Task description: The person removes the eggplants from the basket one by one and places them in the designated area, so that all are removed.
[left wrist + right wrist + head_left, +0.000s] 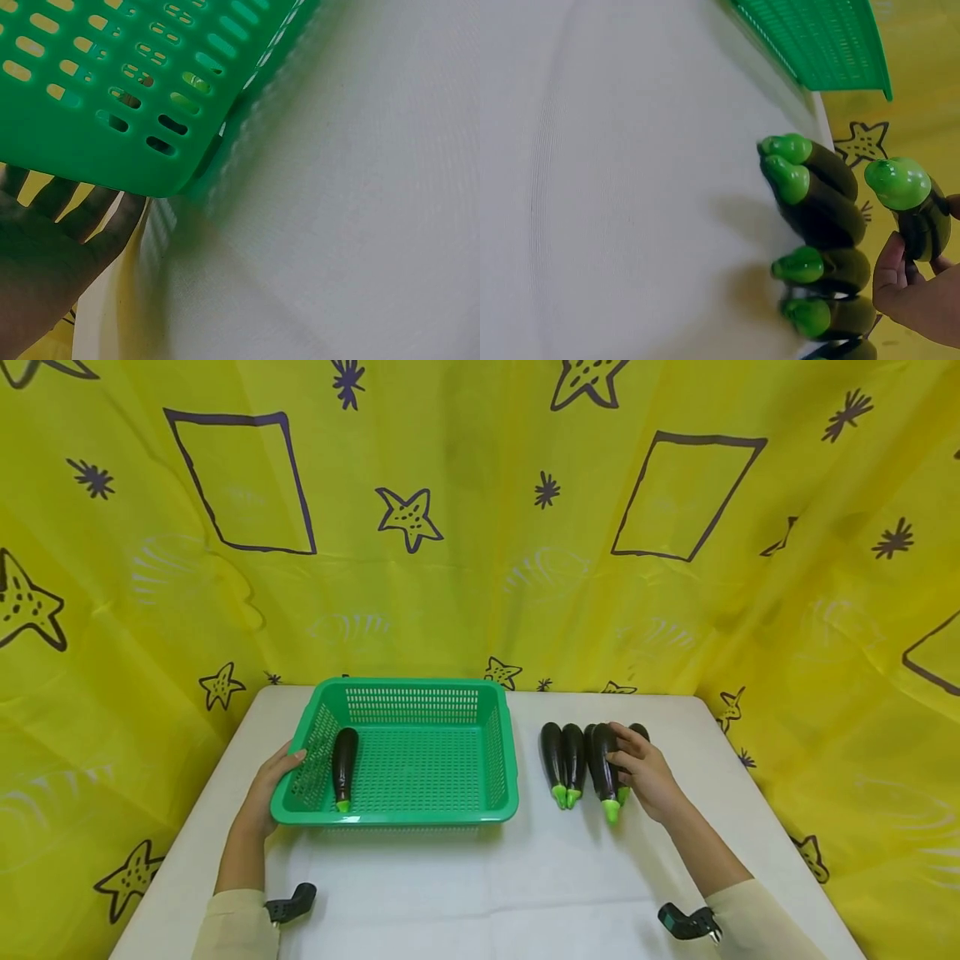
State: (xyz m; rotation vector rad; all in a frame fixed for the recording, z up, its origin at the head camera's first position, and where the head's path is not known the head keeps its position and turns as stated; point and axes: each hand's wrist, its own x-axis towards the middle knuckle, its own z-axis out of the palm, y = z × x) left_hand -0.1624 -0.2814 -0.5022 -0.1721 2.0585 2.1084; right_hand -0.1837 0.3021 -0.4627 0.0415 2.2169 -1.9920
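My left hand (pixel 266 789) holds the left side of a green plastic basket (pixel 405 817), its thumb over the rim; the left wrist view shows the fingers (pixel 112 221) against the outside of the basket. Inside, toward the left wall, lies one dark eggplant (pixel 344 764) with a green stem end. To the basket's right, my right hand (pixel 647 775) grips another eggplant (pixel 603 760) between thumb and fingers. In the right wrist view this held eggplant (pixel 901 186) is raised off the table. Several more eggplants (pixel 817 206) lie side by side beneath and left of it, partly hidden in the head view.
A white-covered table (pixel 420 893) carries everything. Yellow curtains (pixel 480 610) with drawn stars and frames hang along its back and both sides. A black wrist device (pixel 291 904) sticks out at the left cuff, another (pixel 686 922) at the right.
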